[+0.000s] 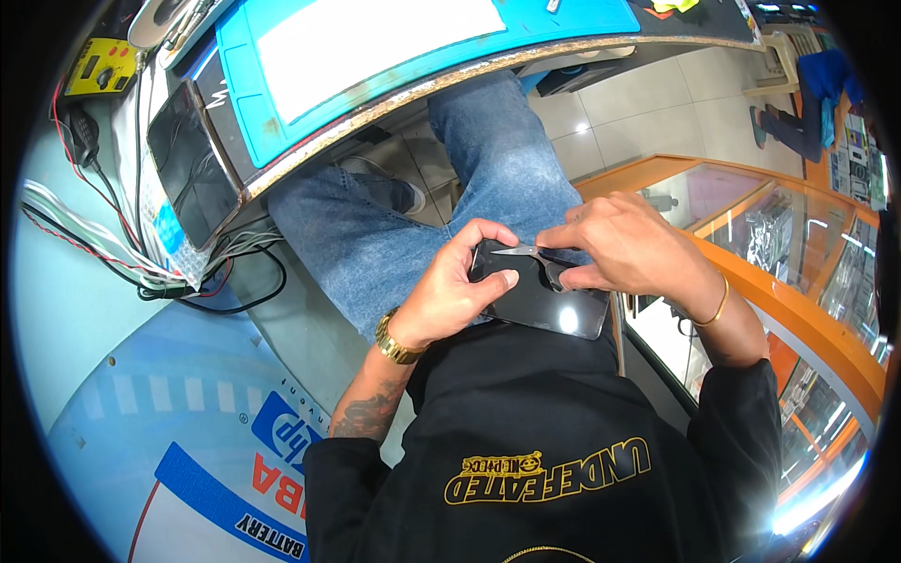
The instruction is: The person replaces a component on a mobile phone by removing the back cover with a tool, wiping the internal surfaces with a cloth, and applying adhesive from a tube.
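Note:
A thin glossy black phone screen panel lies over my lap, with a bright reflection on its lower right part. My left hand grips its left end, thumb on top of the glass. Small scissors with pointed metal blades and dark handles are held in my right hand. The blades point left and lie over the panel's upper edge, near my left fingertips. Whether they touch the glass I cannot tell. My right fingers partly hide the handles.
Ahead is a workbench edge with a blue mat and a white sheet. A dark phone, cables and a yellow device are at left. A glass display case stands at right; another person is beyond.

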{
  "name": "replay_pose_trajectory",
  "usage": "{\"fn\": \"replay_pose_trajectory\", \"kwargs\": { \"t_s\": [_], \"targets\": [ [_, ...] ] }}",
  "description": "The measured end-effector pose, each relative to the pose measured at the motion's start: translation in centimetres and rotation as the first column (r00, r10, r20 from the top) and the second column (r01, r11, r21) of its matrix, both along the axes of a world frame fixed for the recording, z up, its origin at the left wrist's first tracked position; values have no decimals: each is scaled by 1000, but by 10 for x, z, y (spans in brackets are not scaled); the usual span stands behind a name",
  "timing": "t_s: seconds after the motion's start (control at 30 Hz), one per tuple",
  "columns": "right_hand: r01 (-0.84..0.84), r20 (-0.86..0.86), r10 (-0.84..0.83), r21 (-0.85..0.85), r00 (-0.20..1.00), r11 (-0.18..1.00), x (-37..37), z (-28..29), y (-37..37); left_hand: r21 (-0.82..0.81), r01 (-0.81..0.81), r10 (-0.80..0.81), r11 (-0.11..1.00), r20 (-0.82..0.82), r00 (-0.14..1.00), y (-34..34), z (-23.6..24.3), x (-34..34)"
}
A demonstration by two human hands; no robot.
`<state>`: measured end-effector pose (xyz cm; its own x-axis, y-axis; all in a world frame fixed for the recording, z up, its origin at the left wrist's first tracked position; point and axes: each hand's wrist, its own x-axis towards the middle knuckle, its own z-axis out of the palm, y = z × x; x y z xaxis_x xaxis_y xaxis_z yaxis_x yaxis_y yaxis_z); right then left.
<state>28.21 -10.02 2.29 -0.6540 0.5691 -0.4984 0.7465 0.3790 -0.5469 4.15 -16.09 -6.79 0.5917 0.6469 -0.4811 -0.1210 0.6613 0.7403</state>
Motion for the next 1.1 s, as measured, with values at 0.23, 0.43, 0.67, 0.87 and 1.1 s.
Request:
{"fn": "replay_pose_trajectory", "kwargs": {
  "t_s": [0.23, 0.43, 0.67, 0.87, 1.1],
  "targets": [
    [4, -22, -3, 34, 1000, 999, -2, 1, -1, 92, -15, 17, 996, -26, 1000, 1, 0, 0],
    [7, 21, -8, 15, 1000, 1000, -3, 1, -1, 26, -29, 29, 999, 15, 999, 0, -1, 1],
    [10, 27, -10, 10, 1000, 1000, -2, 0, -2, 84, -49, 48, 995, 19, 999, 1, 1, 3],
    [-6, 16, 6, 38, 1000, 999, -3, 3, -1, 101, -35, 34, 994, 7, 999, 1, 0, 2],
    [-16, 19, 15, 51, 1000, 999, -4, 3, -1, -9, -36, 36, 999, 38, 999, 2, 2, 1]
  ]
}}
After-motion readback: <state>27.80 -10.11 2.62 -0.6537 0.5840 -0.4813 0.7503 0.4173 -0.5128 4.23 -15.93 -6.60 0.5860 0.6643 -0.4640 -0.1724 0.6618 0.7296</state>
